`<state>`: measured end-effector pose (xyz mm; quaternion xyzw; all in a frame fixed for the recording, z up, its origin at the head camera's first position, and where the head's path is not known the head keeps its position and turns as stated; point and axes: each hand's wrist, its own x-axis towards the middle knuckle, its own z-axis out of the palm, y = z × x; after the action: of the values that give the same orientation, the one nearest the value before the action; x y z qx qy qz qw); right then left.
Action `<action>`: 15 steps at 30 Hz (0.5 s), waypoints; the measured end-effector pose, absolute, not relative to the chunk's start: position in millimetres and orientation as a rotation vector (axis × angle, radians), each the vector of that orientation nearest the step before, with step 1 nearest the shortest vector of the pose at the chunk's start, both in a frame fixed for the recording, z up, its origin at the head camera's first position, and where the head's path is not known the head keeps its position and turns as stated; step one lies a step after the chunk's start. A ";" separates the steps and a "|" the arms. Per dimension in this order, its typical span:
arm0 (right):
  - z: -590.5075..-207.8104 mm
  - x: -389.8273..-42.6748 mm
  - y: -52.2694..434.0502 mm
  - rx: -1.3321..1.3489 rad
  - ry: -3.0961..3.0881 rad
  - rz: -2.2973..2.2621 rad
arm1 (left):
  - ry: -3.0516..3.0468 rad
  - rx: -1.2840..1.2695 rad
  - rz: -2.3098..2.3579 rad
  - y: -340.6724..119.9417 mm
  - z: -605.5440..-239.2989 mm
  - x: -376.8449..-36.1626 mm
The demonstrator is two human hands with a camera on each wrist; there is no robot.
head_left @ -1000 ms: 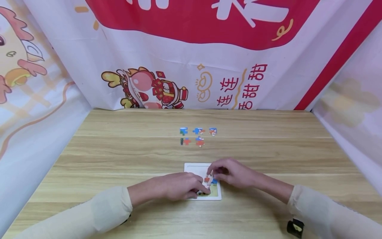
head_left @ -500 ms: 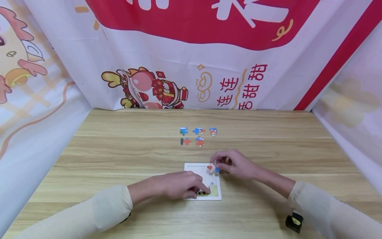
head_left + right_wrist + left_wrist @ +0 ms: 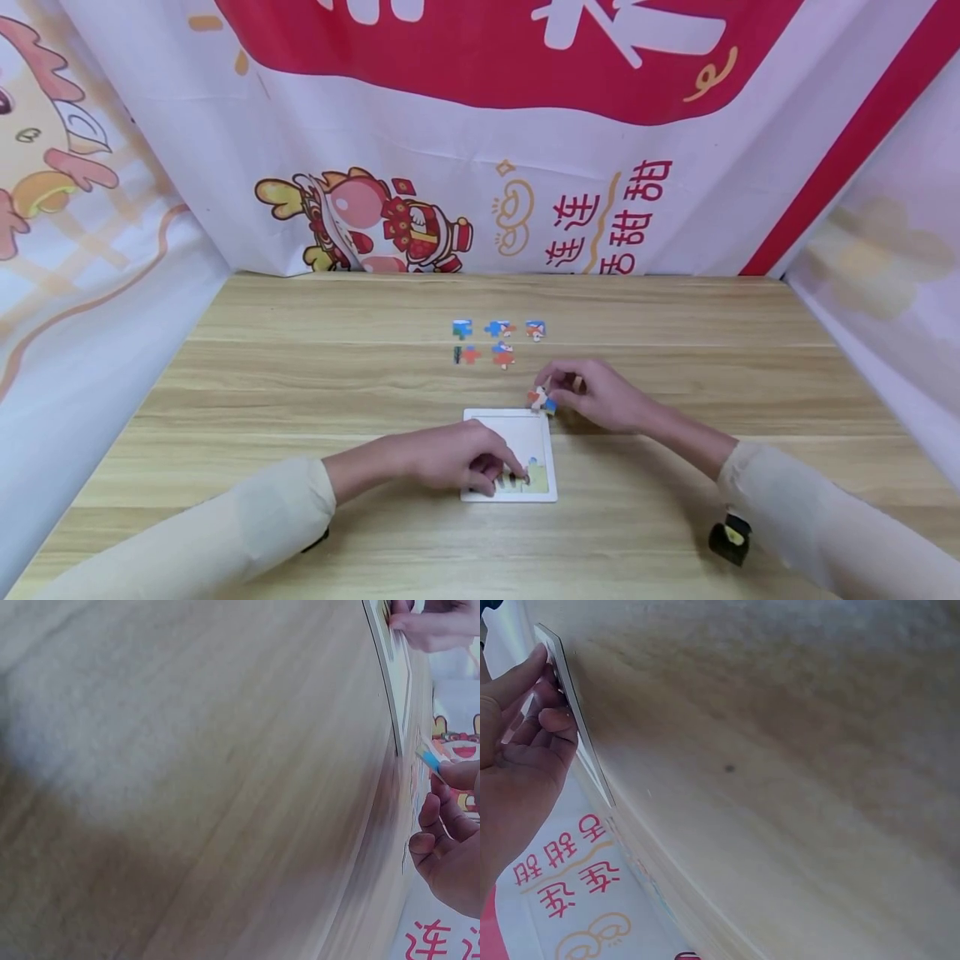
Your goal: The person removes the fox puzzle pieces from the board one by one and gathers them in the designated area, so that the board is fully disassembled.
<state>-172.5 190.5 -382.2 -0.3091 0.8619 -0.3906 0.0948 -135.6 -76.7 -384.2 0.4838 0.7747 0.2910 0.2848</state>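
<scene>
"Sleeve [image 3: 240,518] at the left, pale, reaching in over the worktop [image 3: 300,383]. What is its hand up to?"

"The left hand [image 3: 459,457] grasps nothing. Its index finger points out and touches the puzzle strip [image 3: 538,480] along the near side of the white frame [image 3: 529,432], the other fingers bent back. Likely that finger steadies the strip so it won't slide."

"And the frame?"

"Flat, close in front of the person, perhaps so both hands reach it easily. The left hand hides part of the strip."

"Beyond it I count five loose pieces [image 3: 503,358], three in the far row, two in the nearer."

"Spaced apart, I'd guess, so each picture reads clearly and each can be lifted without nudging its neighbour."

"Further right, then, the held piece [image 3: 539,398]?"

"Raised and tilted at the frame's far right corner; whether partly over the rim or just past it, I can't tell. The right hand [image 3: 600,397] pinches it between thumb and fingertips, a light hold that probably suits turning something so thin and leaves much of its printed face showing."
</scene>
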 end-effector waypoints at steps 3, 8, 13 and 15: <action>-382.9 -176.6 192.5 -0.867 2.580 -1.168 | 2.064 1.299 0.797 -76.7 -385.8 -137.3; -384.4 -185.8 196.5 -0.791 2.619 -1.187 | 2.062 1.302 0.801 -76.1 -387.4 -138.4; -385.0 -197.7 197.8 -0.733 2.627 -1.213 | 2.057 1.293 0.808 -75.9 -387.8 -138.4; -385.1 -203.7 196.7 -0.715 2.635 -1.217 | 2.056 1.302 0.808 -75.7 -387.7 -138.4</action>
<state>-203.7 196.7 -385.1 -0.2385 0.8790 -0.4058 0.0762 -138.4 -75.7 -387.7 0.4866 0.7687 0.3022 0.2846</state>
